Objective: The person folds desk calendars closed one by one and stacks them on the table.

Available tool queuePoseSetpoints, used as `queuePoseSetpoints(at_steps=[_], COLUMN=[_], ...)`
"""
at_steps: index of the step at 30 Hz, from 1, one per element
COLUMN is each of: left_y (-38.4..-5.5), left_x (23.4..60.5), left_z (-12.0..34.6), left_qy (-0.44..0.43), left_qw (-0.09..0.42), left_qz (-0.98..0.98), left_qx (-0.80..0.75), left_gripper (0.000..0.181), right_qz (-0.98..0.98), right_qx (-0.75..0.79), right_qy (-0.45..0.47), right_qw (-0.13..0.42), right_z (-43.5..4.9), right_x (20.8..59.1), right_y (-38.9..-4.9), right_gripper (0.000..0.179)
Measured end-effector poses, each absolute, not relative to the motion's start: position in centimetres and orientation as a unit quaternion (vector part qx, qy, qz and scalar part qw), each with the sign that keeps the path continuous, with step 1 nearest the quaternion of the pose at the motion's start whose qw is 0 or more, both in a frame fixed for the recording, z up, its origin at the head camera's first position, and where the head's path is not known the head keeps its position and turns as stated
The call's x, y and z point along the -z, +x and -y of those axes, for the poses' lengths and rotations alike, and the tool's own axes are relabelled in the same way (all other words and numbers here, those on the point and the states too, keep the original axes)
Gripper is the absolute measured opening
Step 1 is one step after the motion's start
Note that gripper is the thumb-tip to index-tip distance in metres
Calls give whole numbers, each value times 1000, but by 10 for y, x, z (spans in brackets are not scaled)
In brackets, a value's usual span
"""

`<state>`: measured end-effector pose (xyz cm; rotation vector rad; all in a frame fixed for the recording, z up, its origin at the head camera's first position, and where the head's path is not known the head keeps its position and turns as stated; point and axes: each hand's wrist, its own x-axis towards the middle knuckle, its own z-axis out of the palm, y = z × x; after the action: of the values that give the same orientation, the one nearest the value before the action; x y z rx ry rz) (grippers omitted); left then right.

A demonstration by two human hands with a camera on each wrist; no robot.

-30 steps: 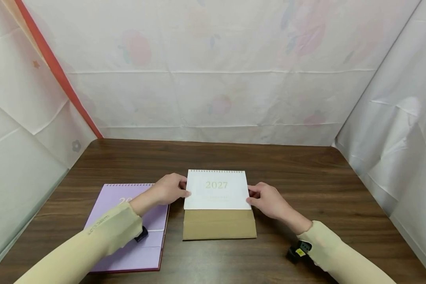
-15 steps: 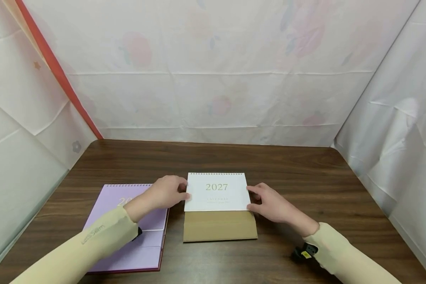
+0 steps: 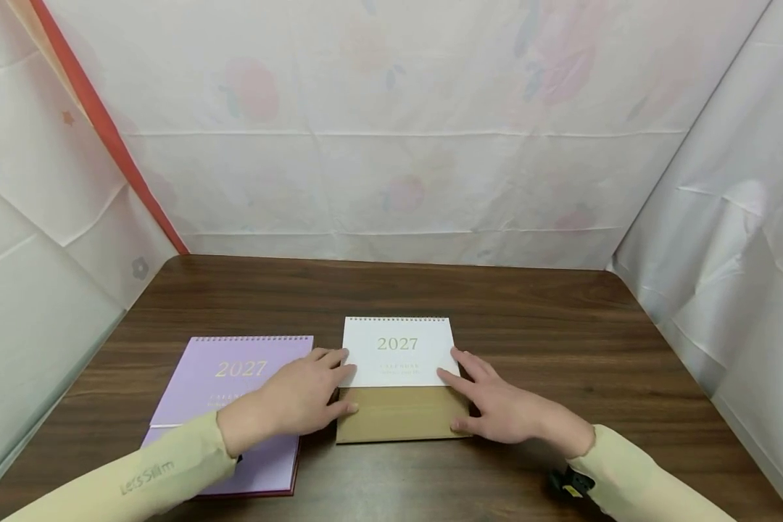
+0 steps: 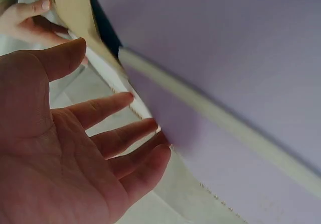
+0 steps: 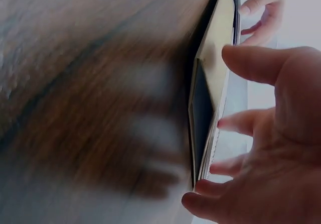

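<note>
A white spiral-bound 2027 desk calendar (image 3: 398, 355) with a tan cardboard base (image 3: 401, 417) lies in the middle of the table. At its left side is my left hand (image 3: 300, 391), fingers spread, the fingertips at the calendar's edge and the thumb by the base. My right hand (image 3: 509, 406) is at the opposite side with fingers extended; fingertips touch or hover over the page edge, and the thumb is near the base's right end. In the right wrist view the calendar's folded side (image 5: 203, 108) shows a dark gap between its boards. Neither hand grips anything.
A larger purple 2027 calendar (image 3: 261, 471) lies left of the white one, partly beneath my left forearm. The brown wooden table (image 3: 528, 312) ends at white patterned curtains (image 3: 398, 145) behind and at both sides.
Both hands have loosened from the white calendar's side edges. They have moved towards me, with the fingers spreading out. The calendar has shifted very slightly towards me.
</note>
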<state>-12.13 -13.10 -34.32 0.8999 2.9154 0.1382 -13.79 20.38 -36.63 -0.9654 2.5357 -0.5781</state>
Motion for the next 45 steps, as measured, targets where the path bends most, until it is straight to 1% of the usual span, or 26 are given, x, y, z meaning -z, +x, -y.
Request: queuePoseSetpoints(at_steps=[8,12,18,26,30,34,38,42,45], left_y=[-110,-104,-99,-98,-100,-102,-102,-105,-110], left_x=[350,354,353,352,353,355,355,355,355], left_z=[127,126,125,124,126,127,126,124,123], left_qy=[300,304,310,311,313,303,279,266,251], left_qw=[100,111,114,119,103,69,50,62,67], left_qz=[-949,-946,-944,-943,-944,-950,-959,-961,-958], left_qx=[-21,-11,4,26,14,-7,-10,-40,-119], left_gripper=[85,90,90,92,90,80,72,75,76], right_qz=[-890,-891,-893,-896,-901,-909,-919,-919,-914], right_qx=[176,151,115,110,131,157,173,184,193], right_qy=[-362,-372,-391,-388,-378,-354,-324,-314,-315], right_qw=[212,211,190,183,171,156,140,151,169], right_z=[-201,-202,-201,-199,-198,-198,-198,-200,-202], right_x=[369,370,370,369,368,370,373,375,377], right_y=[-133,-130,-129,-126,-125,-126,-127,-131,-132], right_gripper=[74,73,72,72,69,66,66,67,70])
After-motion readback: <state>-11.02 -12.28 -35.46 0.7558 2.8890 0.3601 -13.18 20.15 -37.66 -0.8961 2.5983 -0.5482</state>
